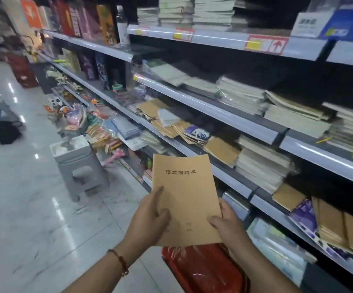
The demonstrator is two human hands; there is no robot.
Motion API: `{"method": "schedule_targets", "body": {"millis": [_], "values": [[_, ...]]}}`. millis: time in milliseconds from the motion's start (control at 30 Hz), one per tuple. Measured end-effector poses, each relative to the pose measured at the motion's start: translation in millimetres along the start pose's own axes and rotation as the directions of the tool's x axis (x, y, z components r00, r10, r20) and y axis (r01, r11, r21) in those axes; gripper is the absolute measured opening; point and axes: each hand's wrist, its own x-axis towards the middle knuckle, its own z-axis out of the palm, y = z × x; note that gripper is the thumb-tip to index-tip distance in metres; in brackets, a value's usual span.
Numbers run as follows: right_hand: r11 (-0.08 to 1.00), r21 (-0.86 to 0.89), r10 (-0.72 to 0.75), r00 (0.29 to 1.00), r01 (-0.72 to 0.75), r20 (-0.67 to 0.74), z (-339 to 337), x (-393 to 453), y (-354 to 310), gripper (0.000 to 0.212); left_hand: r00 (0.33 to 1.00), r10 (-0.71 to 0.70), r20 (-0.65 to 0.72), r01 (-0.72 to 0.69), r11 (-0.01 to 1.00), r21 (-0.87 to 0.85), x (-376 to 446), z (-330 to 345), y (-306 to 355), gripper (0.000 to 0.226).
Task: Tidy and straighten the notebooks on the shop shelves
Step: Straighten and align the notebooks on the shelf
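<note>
I hold a tan kraft-paper notebook with black characters on its cover, upright in front of the shelves. My left hand grips its lower left edge, thumb on the cover. My right hand grips the lower right edge, thumb on the cover. On the shelf behind lie untidy tan notebooks, a purple-covered one and a pale stack. More tan notebooks stand at the lower right.
Grey shelf edges run diagonally from the right toward the far left. A grey plastic stool stands on the tiled floor, a red basket is below my hands, and a black bag lies at left.
</note>
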Motion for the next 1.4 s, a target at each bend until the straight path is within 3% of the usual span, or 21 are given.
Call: {"method": "schedule_targets", "body": {"millis": [200,433,800,1033,1233,1400], "values": [[1.0,-0.027,-0.005,0.999,0.006,0.044,75,79,-37,0.054,0.999,-0.015,-0.044,0.014,1.0,-0.027,80,-66,-37,0.064],[0.999,0.007,0.036,0.996,-0.037,0.077,155,207,-61,0.04,0.996,-0.058,-0.07,0.056,0.998,-0.029,204,-113,-90,0.062],[0.995,0.084,0.056,0.996,-0.062,0.066,259,391,-133,0.04,0.999,-0.025,-0.049,0.026,1.0,0.017,421,-201,-137,0.058],[0.987,0.141,0.097,0.989,-0.081,-0.11,314,487,-152,0.043,0.991,0.111,0.079,-0.116,0.991,0.06,554,-238,-168,0.05],[0.964,0.25,0.16,0.945,-0.087,-0.286,378,545,-171,0.042,0.944,0.209,0.256,-0.242,0.965,0.103,658,-278,-197,0.047],[0.94,0.333,0.23,0.868,-0.08,-0.441,403,582,-185,0.041,0.832,0.388,0.396,-0.428,0.904,0.013,725,-287,-205,0.05]]}}
